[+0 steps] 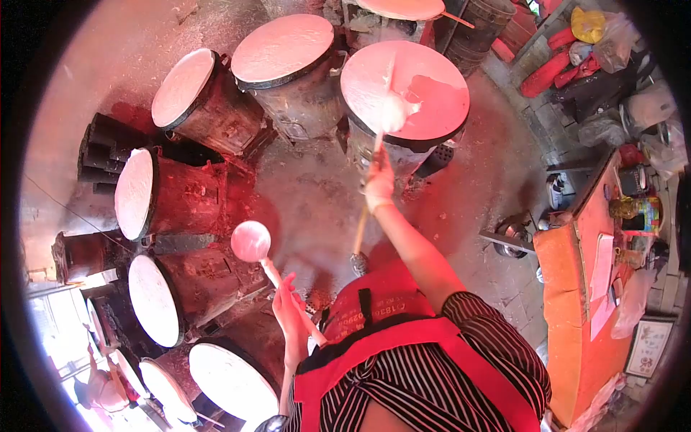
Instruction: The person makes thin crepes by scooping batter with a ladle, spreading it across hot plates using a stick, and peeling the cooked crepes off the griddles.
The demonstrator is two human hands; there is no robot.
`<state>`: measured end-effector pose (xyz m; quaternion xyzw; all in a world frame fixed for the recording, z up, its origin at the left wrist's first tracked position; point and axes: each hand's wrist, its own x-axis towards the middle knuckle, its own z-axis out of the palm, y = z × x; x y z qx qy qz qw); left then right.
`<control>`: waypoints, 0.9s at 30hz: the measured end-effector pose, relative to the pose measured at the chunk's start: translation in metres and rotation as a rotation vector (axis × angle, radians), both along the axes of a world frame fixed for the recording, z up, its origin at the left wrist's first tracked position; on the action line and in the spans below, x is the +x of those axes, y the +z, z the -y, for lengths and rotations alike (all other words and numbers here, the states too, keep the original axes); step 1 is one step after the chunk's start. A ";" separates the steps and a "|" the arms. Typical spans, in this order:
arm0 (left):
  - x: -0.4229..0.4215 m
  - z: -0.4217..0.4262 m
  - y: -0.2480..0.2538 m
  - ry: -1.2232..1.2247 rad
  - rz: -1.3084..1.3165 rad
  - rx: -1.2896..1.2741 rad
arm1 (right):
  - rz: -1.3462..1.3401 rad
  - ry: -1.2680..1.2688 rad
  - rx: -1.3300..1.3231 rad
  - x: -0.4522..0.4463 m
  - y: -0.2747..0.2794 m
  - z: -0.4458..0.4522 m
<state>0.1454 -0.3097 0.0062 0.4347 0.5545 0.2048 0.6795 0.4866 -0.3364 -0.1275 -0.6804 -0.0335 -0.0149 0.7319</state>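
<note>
My right hand (379, 180) is closed around a long wooden-handled spreader (360, 229). Its head is hidden under a white lump of batter (393, 112) on the round griddle (436, 108). Pale batter covers the griddle's left part, while the right part looks smoother and pinker under the red light. This griddle sits on a drum stove (374, 150). Lower left, my left hand (288, 306) grips the handle of a ladle (251, 241). The ladle's round bowl is held up over the floor, apart from any griddle.
More drum stoves with pale-topped griddles (284, 47) curve around the left side. An orange-covered table (565, 302) with bottles and papers stands at right. Bags (589, 25) lie upper right. A metal kettle-like pot (512, 237) is on the floor. Another person (104, 385) is lower left.
</note>
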 end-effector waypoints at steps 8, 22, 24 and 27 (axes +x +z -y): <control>0.040 0.021 0.011 -0.132 -0.003 0.001 | -0.521 0.033 0.218 0.051 0.057 0.059; 0.139 0.073 0.017 -0.158 -0.005 0.023 | -0.675 0.358 0.107 0.124 0.074 0.186; 0.164 0.087 0.023 -0.124 0.015 -0.004 | -0.605 0.379 -0.008 0.122 0.062 0.171; 0.194 0.103 0.028 -0.176 0.011 -0.003 | -0.774 0.867 0.060 0.120 0.066 0.226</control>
